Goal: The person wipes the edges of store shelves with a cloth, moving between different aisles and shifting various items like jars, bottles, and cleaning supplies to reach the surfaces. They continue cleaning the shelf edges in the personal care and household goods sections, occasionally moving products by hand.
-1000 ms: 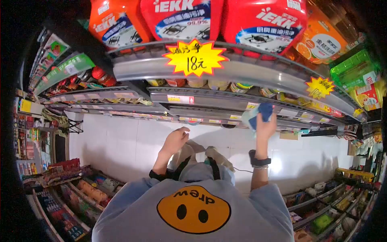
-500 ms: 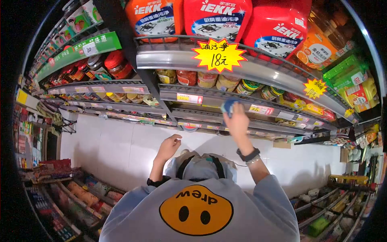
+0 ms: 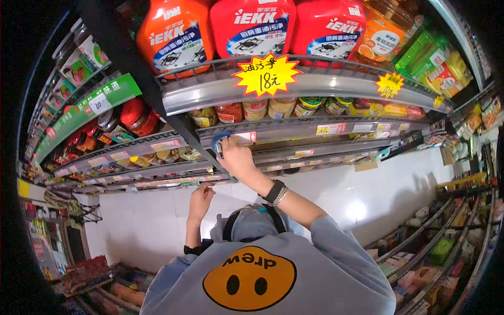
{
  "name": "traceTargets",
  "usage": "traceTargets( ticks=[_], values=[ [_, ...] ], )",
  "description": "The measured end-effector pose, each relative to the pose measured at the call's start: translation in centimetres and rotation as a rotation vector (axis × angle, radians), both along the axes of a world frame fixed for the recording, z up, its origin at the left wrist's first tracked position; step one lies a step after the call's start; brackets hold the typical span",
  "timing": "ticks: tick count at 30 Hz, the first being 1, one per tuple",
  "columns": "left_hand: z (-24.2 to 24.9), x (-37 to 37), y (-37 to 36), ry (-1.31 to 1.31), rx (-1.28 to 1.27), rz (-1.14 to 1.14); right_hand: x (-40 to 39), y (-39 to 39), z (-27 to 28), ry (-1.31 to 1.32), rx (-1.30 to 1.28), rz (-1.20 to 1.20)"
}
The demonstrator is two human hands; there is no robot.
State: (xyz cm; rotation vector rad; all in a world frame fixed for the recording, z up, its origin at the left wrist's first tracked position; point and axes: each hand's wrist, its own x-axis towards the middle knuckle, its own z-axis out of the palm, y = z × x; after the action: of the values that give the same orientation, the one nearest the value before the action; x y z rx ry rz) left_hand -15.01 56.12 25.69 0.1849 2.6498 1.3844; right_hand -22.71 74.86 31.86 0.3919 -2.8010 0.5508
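Note:
My right hand [image 3: 236, 159] is closed on a bunched blue cloth [image 3: 220, 139]. It holds the cloth at the left end of a shelf rail [image 3: 273, 127], beside the dark upright post [image 3: 181, 126]. Below and to the left, my left hand [image 3: 201, 198] has loosely bent fingers and nothing visible in it, close to the edge of a lower shelf [image 3: 210, 178]. A row of food jars [image 3: 255, 110] stands on the shelf just above my right hand.
Large red cleaner bottles [image 3: 253, 29] and an orange one [image 3: 176, 37] fill the top shelf, behind a yellow price sign [image 3: 266, 76]. Red-lidded jars [image 3: 139, 116] stand to the left. Pale floor [image 3: 336, 205] lies below, with stocked racks [image 3: 430, 262] behind on the right.
My right hand has moved left along the shelf with the blue cloth, reaching the post. My left hand has shifted slightly left. The view has turned somewhat.

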Motion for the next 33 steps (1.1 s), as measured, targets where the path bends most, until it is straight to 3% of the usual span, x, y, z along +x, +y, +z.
traceTargets(
  ticks=[4,7,11,13,15,19,21,23,25,27,30,33],
  values=[
    [-0.7,-0.8,-0.9,-0.030,0.007,-0.023,0.7,2.7,-0.6,0.064,-0.130,0.011],
    [-0.7,-1.4,-1.9,-0.032,0.005,-0.044,1.4,7.1,-2.3,0.080,-0.041,-0.017],
    [-0.4,-1.9,-3.6,-0.026,0.040,0.005,2.3,17.7,-2.1,0.328,0.060,-0.205],
    [-0.6,-1.6,-4.2,-0.030,0.035,0.015,3.0,23.1,-2.9,0.341,0.027,-0.437],
    [-2.0,-1.5,-4.7,-0.031,0.071,0.025,3.4,27.8,-4.1,0.384,-0.089,-0.680],
    [-2.9,-1.5,-5.0,-0.071,0.068,0.002,3.8,32.2,-4.0,0.382,-0.413,-0.821],
    [-3.2,-2.0,-5.0,-0.045,0.043,0.015,3.4,32.7,-5.0,0.325,-0.527,-0.857],
    [-3.3,-2.3,-4.7,-0.026,0.013,0.027,2.0,32.5,-8.7,0.544,-0.273,-0.935],
    [-2.4,-2.7,-3.9,-0.018,0.006,0.018,2.2,28.1,-7.5,0.470,-0.405,-0.919],
    [-1.5,-2.7,-2.9,-0.020,-0.034,-0.001,2.2,24.9,-8.1,0.580,-0.297,-0.749],
    [0.8,-2.1,-0.6,-0.030,-0.089,-0.118,2.5,19.9,-7.5,0.580,-0.351,-0.688],
    [-0.1,-1.4,0.6,-0.047,-0.074,-0.208,3.4,15.5,-5.9,0.479,-0.392,-0.613]
  ],
)
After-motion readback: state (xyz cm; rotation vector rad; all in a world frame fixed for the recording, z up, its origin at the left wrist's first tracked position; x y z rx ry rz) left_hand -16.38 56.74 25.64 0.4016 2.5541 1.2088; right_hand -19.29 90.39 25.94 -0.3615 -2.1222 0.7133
